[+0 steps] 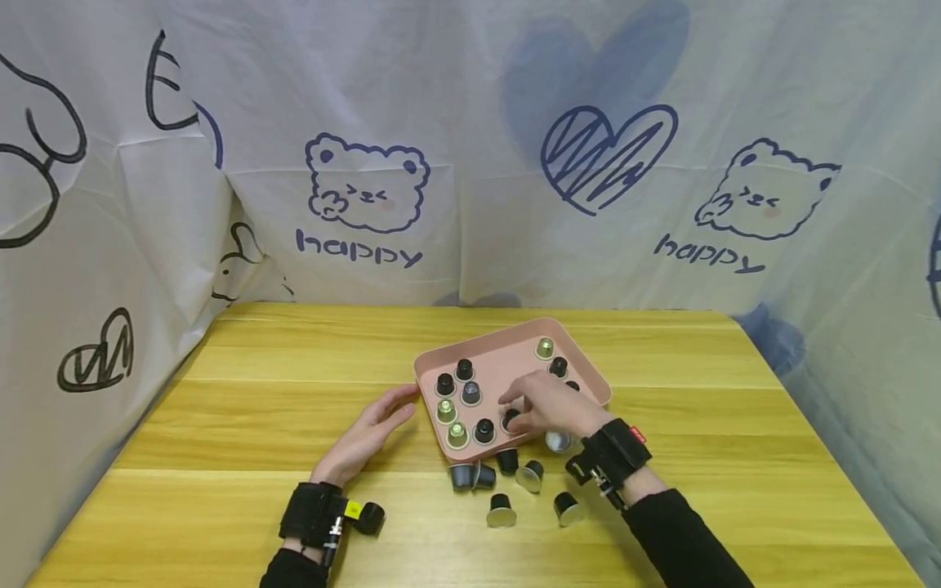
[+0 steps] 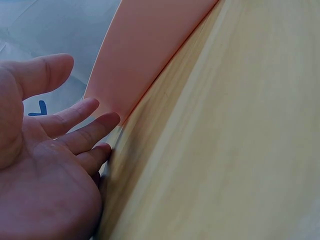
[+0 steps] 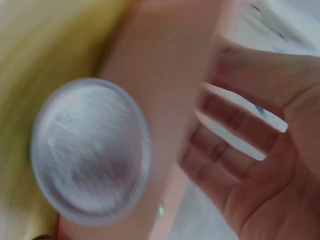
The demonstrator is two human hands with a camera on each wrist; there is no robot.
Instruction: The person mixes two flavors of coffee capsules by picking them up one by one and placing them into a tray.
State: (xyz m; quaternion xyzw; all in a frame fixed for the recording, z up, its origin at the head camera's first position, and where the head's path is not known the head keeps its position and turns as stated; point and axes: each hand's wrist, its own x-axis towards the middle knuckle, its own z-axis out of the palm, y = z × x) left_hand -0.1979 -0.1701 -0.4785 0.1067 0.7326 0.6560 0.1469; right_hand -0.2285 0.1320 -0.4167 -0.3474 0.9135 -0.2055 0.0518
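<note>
Right wrist view softly blurred

Tray [image 1: 507, 355] on table [image 1: 243, 416], pods [image 1: 470, 394] in it, loose pods [image 1: 501, 513] in front; L hand [image 1: 367, 437] nr L side, R hand [image 1: 553, 402] above; cloth [image 1: 478, 212] behind.

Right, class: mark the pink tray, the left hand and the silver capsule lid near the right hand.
Pink tray [image 1: 507, 357]: head view, bare floor.
Left hand [image 2: 49, 162]: left wrist view, palm.
Silver capsule lid [image 3: 91, 151]: right wrist view, middle.
</note>
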